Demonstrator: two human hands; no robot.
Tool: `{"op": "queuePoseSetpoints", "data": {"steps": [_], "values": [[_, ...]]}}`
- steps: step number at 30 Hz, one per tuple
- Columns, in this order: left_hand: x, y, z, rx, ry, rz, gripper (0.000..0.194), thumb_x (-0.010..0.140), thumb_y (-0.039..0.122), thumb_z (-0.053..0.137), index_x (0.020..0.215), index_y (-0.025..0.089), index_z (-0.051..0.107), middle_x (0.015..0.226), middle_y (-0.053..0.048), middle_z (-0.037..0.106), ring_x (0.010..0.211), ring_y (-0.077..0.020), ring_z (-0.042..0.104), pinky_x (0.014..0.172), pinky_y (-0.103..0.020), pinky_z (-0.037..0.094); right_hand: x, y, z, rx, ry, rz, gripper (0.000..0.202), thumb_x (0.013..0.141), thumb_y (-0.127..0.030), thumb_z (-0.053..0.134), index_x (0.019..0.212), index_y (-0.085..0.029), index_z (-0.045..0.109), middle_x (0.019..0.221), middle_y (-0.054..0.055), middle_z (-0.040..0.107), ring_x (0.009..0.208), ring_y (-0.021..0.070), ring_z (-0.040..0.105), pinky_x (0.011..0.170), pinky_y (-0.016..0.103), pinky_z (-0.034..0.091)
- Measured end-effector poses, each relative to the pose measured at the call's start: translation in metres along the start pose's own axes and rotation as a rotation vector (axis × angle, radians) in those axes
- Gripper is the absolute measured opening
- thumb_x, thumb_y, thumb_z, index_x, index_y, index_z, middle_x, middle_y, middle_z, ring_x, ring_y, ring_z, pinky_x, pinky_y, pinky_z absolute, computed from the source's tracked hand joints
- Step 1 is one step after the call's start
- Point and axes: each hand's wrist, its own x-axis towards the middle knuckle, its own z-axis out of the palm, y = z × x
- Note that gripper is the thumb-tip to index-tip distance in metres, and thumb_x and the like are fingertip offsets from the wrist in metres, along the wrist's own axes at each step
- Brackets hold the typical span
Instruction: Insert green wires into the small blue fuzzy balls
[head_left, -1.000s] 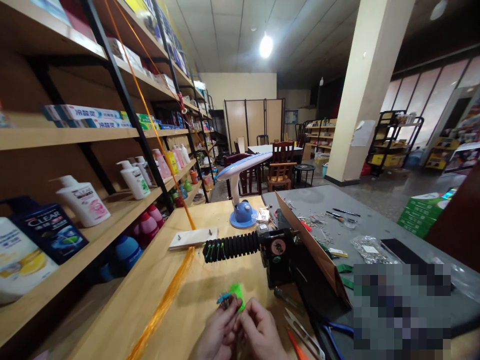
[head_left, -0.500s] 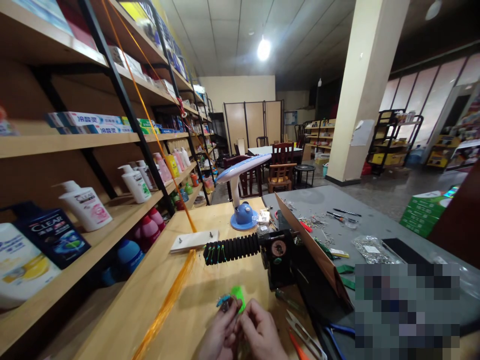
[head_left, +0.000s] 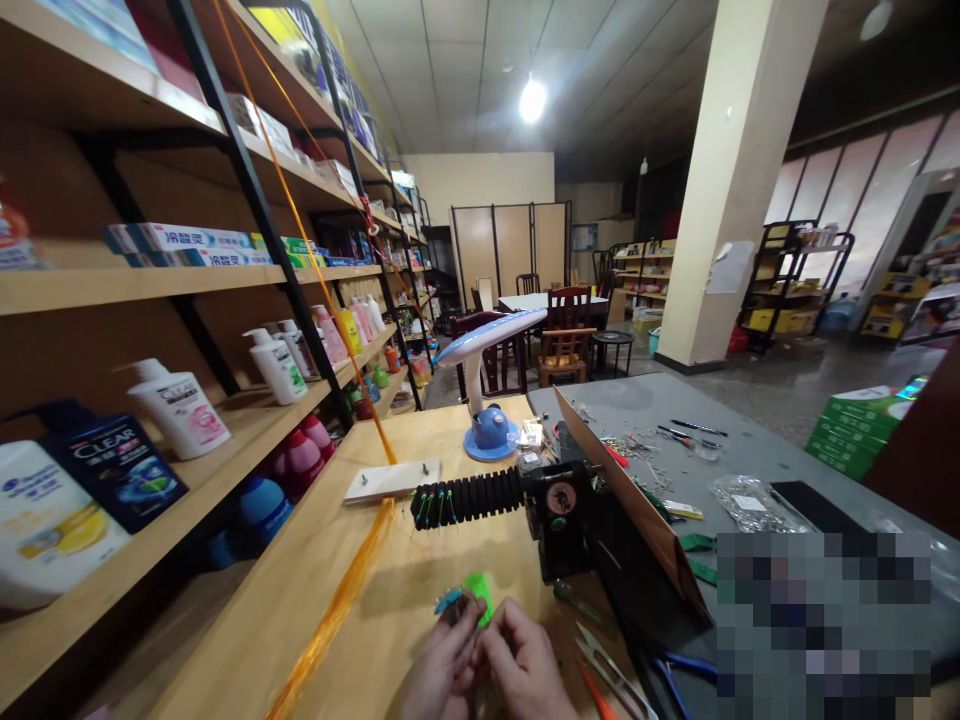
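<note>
My left hand [head_left: 442, 665] is closed in a pinch on a small blue and dark bundle [head_left: 448, 602], too small to make out in detail. A bright green piece [head_left: 478, 594] shows just beyond the fingertips, between the two hands; which hand bears it is unclear. Close against the left fingers, my right hand [head_left: 523, 660] is curled with thumb and finger pressed together, and whatever they hold is hidden. Past the hands, a black ribbed roller [head_left: 472, 496] with green threaded bits at its left end juts from a black machine [head_left: 559, 510].
Orange threads [head_left: 345, 590] run down the wooden table past a white plate [head_left: 390, 482]. A blue lamp [head_left: 489, 435] stands behind the roller. Snips [head_left: 606, 665] and blue-handled pliers [head_left: 679, 685] lie right of my hands, near a cardboard panel [head_left: 630, 500]. Stocked shelves [head_left: 247, 440] line the left.
The view has shifted slightly, so the scene sits a little farther right. Both hands keep nearly the same pinched pose around the blue and green pieces.
</note>
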Motion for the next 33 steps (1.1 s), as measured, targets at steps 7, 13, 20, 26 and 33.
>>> {"op": "queuePoseSetpoints", "data": {"steps": [7,13,20,26,33], "values": [[-0.0022,0.0013,0.0037,-0.013,-0.002,-0.001,0.024,0.071,0.005,0.081,0.087,0.015,0.066,0.073,-0.005,0.078,0.067,-0.0181,0.077,0.053,-0.018,0.057,0.0,0.0045,-0.0004,-0.02,-0.005,-0.014,0.041,0.088,-0.056,0.056,0.068,-0.021,0.047,0.063,-0.002,0.054,0.059,0.0138,0.05,0.057,0.024,0.039],[-0.0004,-0.0001,0.002,-0.043,-0.01,0.0,0.019,0.073,0.005,0.08,0.082,0.015,0.066,0.067,-0.001,0.076,0.058,-0.0141,0.074,0.043,-0.014,0.051,0.0,0.0049,0.0009,0.005,0.01,-0.012,0.041,0.088,-0.057,0.057,0.069,-0.021,0.048,0.063,0.0,0.057,0.059,0.015,0.054,0.057,0.024,0.041],[0.0016,-0.0011,0.0002,0.011,0.02,0.008,0.018,0.077,0.005,0.076,0.089,0.014,0.066,0.071,-0.005,0.078,0.067,-0.0179,0.077,0.054,-0.019,0.057,0.0004,0.0049,0.0012,0.022,-0.001,-0.008,0.042,0.088,-0.058,0.056,0.07,-0.02,0.049,0.064,0.0,0.057,0.061,0.0149,0.055,0.058,0.024,0.042],[0.0031,-0.0025,-0.0017,0.0,-0.015,0.001,0.023,0.072,0.008,0.081,0.089,0.016,0.068,0.071,-0.003,0.077,0.068,-0.019,0.077,0.054,-0.02,0.058,0.0001,0.0035,0.0006,0.024,0.015,-0.013,0.041,0.087,-0.055,0.059,0.068,-0.021,0.049,0.063,-0.002,0.056,0.059,0.0135,0.051,0.056,0.023,0.04],[0.0013,-0.003,-0.0013,0.018,-0.017,0.019,0.025,0.071,0.008,0.082,0.091,0.016,0.068,0.074,-0.004,0.077,0.071,-0.0203,0.077,0.055,-0.021,0.058,0.0006,0.0042,0.0016,0.025,0.032,-0.016,0.042,0.087,-0.056,0.06,0.067,-0.021,0.048,0.062,-0.002,0.055,0.059,0.0142,0.052,0.056,0.023,0.04]]}}
